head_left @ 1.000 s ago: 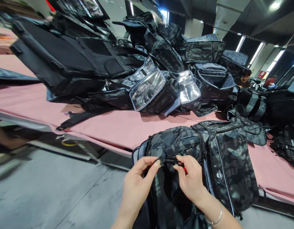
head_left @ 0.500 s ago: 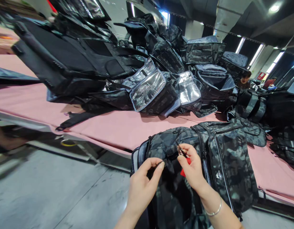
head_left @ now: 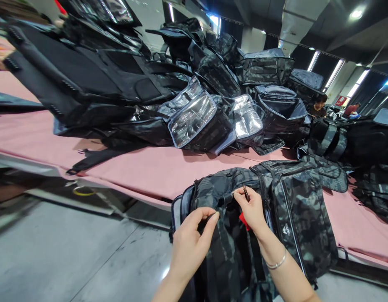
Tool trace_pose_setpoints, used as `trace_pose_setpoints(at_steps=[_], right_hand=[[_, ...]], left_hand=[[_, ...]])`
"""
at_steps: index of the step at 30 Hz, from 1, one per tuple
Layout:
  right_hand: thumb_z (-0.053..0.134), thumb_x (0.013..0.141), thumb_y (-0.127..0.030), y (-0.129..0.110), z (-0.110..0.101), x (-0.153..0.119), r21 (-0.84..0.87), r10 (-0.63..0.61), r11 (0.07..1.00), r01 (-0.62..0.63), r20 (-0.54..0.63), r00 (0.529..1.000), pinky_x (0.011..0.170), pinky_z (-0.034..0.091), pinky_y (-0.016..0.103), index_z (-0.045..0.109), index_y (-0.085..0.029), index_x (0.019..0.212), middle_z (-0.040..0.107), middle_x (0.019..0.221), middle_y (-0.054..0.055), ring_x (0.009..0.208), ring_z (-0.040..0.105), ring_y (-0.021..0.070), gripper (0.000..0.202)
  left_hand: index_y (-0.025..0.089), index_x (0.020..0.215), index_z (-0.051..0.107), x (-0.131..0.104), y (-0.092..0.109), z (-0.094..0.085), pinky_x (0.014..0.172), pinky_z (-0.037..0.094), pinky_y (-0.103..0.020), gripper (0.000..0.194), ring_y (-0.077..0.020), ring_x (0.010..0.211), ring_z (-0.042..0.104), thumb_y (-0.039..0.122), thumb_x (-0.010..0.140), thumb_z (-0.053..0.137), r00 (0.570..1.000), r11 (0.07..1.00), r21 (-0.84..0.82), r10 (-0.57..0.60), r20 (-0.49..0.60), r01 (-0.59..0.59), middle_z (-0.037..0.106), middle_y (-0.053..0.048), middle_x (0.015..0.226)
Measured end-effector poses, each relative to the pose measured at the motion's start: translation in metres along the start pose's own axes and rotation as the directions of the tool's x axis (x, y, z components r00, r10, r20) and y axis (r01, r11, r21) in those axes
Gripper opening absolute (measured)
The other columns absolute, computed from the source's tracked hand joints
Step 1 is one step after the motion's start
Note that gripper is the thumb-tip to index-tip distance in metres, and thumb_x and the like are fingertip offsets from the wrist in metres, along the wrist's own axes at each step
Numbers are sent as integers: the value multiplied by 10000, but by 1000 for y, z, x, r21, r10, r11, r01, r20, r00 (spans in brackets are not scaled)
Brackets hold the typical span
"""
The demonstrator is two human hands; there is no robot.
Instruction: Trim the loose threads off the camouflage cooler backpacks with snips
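Camouflage-patterned dark fabric backpack [head_left: 294, 209] lies on its side at the near edge of a long pink-covered table [head_left: 156, 167], its top hanging over the edge toward the person. Left hand [head_left: 190, 243] pinches a thin black strap end [head_left: 209, 217] between thumb and forefinger just below the bag's top. Right hand [head_left: 252, 209], a silver bangle [head_left: 276, 264] at the wrist, grips a small red-handled tool [head_left: 243, 220], its dark metal tip [head_left: 245, 193] touching the top seam of the bag. What lies inside the backpack cannot be seen. Farther along the table, two open cooler bags with silver foil lining [head_left: 194, 117] lie tipped on their sides, showing nothing inside, against a high heap of black and camouflage bags [head_left: 118, 79]. Beyond, an open grey-lined bag [head_left: 282, 105] gapes upward, and other people sit far off among more bags
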State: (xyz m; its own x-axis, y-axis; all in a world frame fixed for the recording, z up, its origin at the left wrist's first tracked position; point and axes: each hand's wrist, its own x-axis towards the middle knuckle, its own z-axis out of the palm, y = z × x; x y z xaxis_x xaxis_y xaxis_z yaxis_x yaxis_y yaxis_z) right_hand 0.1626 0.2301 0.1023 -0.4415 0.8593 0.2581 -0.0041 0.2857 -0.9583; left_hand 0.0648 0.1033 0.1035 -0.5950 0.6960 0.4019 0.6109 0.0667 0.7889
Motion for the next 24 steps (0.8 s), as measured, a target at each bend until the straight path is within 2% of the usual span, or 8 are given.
trace_pose_setpoints(at_steps=[4,8,11,16,18,20,22,24], right_hand=[[557,767,-322,-3,1,-3,-21,-11,1000,11,2,1000,597,399,223,605,-151,711,562,657,-4,623,483,116,186],[530,810,-310,0,0,-14,-68,-62,996,62,15,998,579,395,213,599,-154,709,556,642,-11,601,482,108,199],[509,845,-301,6,-6,-29,-148,-148,977,150,24,989,566,386,212,594,-159,708,558,641,-9,589,487,106,216],[498,856,-215,11,-20,-59,-213,-348,910,357,78,934,590,419,216,605,-177,792,631,717,19,639,566,121,131],[474,848,-156,11,-24,-68,-215,-427,872,440,104,898,608,431,215,601,-187,852,647,740,20,663,591,123,131],[455,841,-127,11,-27,-76,-231,-489,831,506,130,862,607,432,213,589,-195,893,645,721,12,651,593,120,158],[448,836,-120,11,-29,-81,-251,-521,800,545,158,839,598,428,213,577,-201,913,642,702,3,634,590,119,170],[442,835,-120,13,-30,-84,-267,-529,787,557,174,831,591,424,215,568,-205,922,644,697,-1,628,589,120,176]], left_hand=[[212,813,583,4,-1,11,664,462,-256,193,-144,683,595,393,819,518,990,991,27,133,-48,-132,636,-1,744],[191,863,564,9,-1,22,728,465,-282,140,-155,749,593,322,833,529,945,954,127,291,-150,-273,625,-28,796],[190,842,549,10,4,17,714,471,-281,164,-169,791,586,349,807,565,933,948,126,313,-179,-293,609,-38,821],[215,814,569,22,13,-11,644,466,-249,187,-136,642,571,387,838,500,949,953,38,303,-86,-301,627,6,739],[218,855,597,37,12,-17,667,468,-262,227,-150,673,595,410,838,477,951,945,108,309,9,-308,660,-7,786],[215,873,617,57,10,-18,700,470,-289,269,-182,751,623,415,836,441,946,928,205,284,157,-312,683,-34,850],[208,878,632,77,7,-16,744,468,-327,283,-223,837,633,391,817,425,934,900,316,209,289,-300,692,-59,907],[204,888,641,94,4,-14,768,462,-354,287,-252,886,631,358,790,419,924,871,411,112,366,-268,696,-72,942]])
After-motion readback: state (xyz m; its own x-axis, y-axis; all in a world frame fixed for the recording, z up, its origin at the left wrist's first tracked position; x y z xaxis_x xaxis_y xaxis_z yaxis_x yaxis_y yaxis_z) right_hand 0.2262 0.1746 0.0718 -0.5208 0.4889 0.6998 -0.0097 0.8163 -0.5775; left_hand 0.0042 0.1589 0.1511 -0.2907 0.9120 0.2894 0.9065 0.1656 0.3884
